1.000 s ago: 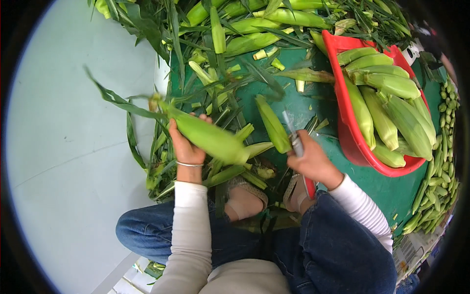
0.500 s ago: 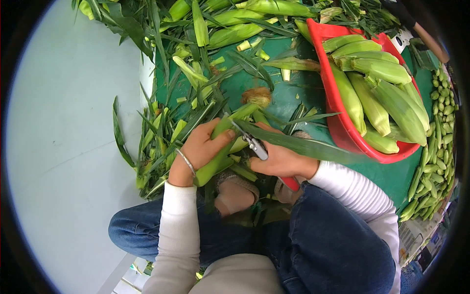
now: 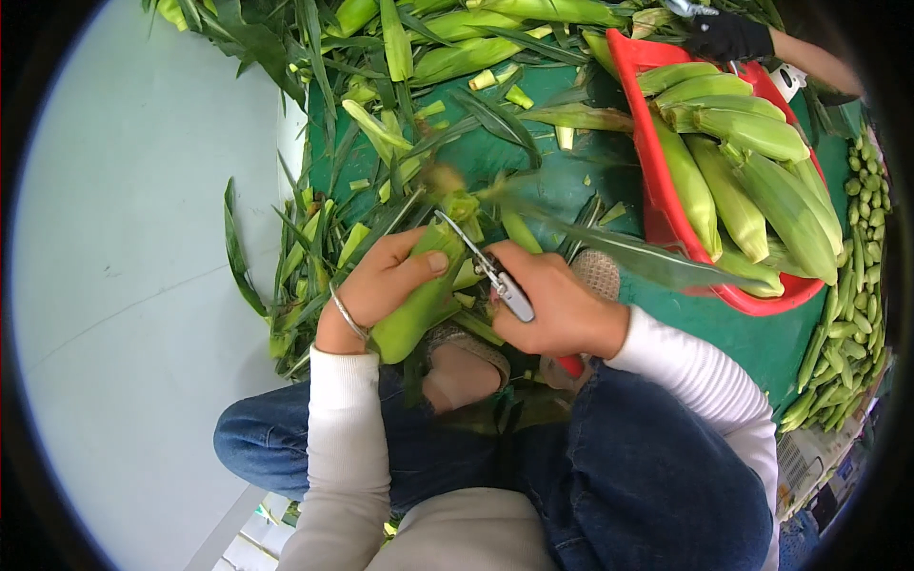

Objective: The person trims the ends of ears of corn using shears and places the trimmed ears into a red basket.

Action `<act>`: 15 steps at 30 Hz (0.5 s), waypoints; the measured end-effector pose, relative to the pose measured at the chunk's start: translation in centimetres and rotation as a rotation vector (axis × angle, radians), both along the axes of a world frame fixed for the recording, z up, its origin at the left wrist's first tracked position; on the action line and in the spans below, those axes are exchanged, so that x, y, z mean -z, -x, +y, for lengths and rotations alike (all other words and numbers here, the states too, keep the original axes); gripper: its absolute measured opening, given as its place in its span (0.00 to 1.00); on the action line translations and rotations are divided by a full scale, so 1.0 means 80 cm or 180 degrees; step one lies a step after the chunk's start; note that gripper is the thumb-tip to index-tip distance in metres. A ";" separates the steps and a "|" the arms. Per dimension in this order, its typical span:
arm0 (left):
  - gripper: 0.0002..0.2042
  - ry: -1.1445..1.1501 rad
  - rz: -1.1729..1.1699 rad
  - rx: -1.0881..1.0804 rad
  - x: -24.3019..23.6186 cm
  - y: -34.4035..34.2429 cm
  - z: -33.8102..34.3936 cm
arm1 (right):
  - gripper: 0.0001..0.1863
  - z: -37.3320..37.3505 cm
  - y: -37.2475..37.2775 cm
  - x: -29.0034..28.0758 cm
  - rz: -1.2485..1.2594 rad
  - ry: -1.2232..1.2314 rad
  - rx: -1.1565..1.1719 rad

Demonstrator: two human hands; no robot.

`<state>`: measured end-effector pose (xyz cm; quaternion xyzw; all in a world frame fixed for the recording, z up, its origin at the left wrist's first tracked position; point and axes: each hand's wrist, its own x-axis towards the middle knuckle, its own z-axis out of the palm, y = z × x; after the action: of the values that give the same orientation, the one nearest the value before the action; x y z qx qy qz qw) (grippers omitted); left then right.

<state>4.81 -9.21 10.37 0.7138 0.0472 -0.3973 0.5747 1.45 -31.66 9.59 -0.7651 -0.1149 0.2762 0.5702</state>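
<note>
My left hand (image 3: pixel 381 284) is closed round a green ear of corn (image 3: pixel 407 325) still in its husk, held at a tilt above my feet. In my right hand (image 3: pixel 564 306) are pruning shears (image 3: pixel 512 297) with a bit of red handle showing below the fist. Their blades lie against the far end of the ear. Just beyond the blades is a blurred tuft of brown silk (image 3: pixel 444 177). A long loose corn leaf (image 3: pixel 628 249), smeared by motion, stretches right from there toward the basket.
A red plastic basket (image 3: pixel 659 195) of husked-on corn ears (image 3: pixel 790 214) stands at the right. Cut leaves and stubs (image 3: pixel 295 276) litter the green floor. More ears (image 3: pixel 466 62) lie at the back. Green pods (image 3: pixel 852 319) line the far right. Another person's black-gloved hand (image 3: pixel 728 38) holds a metal tool.
The shears' blades have swung to the ear's far end, and the silky tip has shifted left and blurred. The leaf has dropped away from the ear. A gloved hand has come in at the upper right.
</note>
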 end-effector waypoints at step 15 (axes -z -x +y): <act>0.12 -0.0361 0.0067 0.0307 -0.019 -0.001 -0.018 | 0.19 0.007 0.006 0.016 -0.0332 0.0553 -0.0203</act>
<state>4.86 -10.64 11.89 0.7425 0.0411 -0.4287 0.5131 0.99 -31.09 8.33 -0.8210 -0.1442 0.2629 0.4859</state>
